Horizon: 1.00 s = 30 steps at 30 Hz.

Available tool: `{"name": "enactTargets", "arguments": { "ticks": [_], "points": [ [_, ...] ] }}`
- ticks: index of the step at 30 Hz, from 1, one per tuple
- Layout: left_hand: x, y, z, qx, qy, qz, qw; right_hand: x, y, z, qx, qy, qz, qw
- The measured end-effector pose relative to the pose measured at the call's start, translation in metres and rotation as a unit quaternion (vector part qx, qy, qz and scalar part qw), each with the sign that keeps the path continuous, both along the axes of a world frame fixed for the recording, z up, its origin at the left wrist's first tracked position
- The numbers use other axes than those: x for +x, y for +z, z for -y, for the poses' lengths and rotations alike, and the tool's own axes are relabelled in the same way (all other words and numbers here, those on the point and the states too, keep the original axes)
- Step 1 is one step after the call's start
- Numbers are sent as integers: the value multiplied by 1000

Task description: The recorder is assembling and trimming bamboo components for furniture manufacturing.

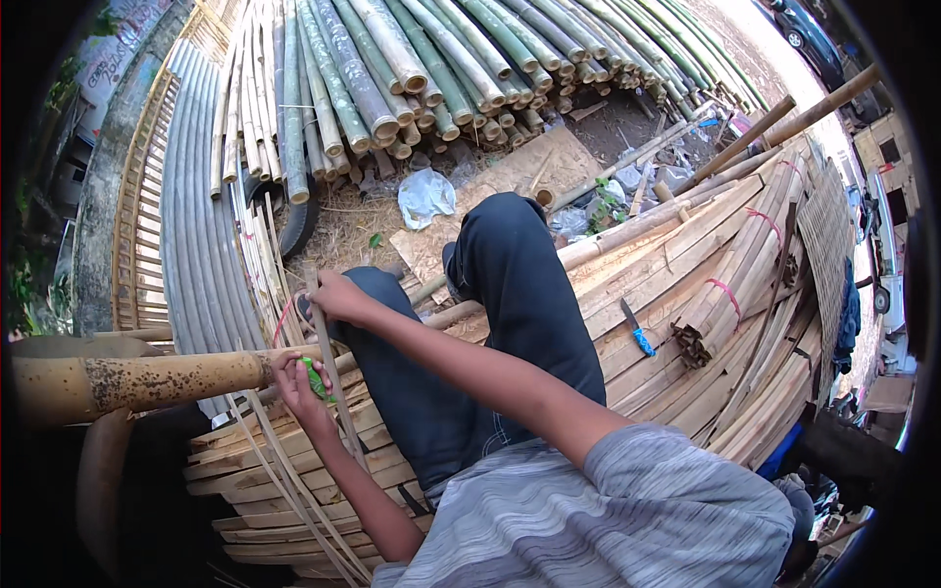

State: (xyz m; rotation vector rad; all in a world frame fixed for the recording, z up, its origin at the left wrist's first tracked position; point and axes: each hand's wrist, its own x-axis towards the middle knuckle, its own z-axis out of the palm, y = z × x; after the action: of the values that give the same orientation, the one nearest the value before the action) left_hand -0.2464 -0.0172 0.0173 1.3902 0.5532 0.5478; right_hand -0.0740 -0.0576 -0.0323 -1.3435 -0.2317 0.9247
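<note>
My right hand [338,298] is closed round the upper part of a narrow bamboo strip [345,404]. The strip slants down past my left hand toward my lap. My left hand [299,384] is closed on a bright green handle [315,378] beside the strip; any blade is hidden. Just above the left hand is the end of a thick yellow bamboo pole [186,380], which comes in from the left. To the right of my legs, a knife [638,328] with a blue-wrapped handle lies on split bamboo slats [627,284].
Stacked green bamboo poles [470,59] fill the far side. Bundled strips with pink ties [725,294] lie at right. Corrugated sheets [191,225], a bamboo rack [137,225] and a tyre [299,227] stand at left. A plastic bag [425,198] lies beyond my knees.
</note>
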Motion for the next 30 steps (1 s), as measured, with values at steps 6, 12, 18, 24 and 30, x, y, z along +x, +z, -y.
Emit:
{"name": "enactTargets", "arguments": {
  "ticks": [6,12,18,24,30],
  "points": [
    [34,-18,21,-95,-35,16,995,18,-13,11,-47,-27,138,989],
    [28,13,37,-120,-62,23,991,17,31,63,75,-39,-6,996],
    [43,41,53,-147,-107,24,983,44,51,130,96,-96,-84,987],
    [57,28,57,-176,-107,39,978,22,48,140,43,-88,27,995],
    [63,33,71,-226,-83,68,968,-17,76,157,21,-106,171,979]
  ]
}}
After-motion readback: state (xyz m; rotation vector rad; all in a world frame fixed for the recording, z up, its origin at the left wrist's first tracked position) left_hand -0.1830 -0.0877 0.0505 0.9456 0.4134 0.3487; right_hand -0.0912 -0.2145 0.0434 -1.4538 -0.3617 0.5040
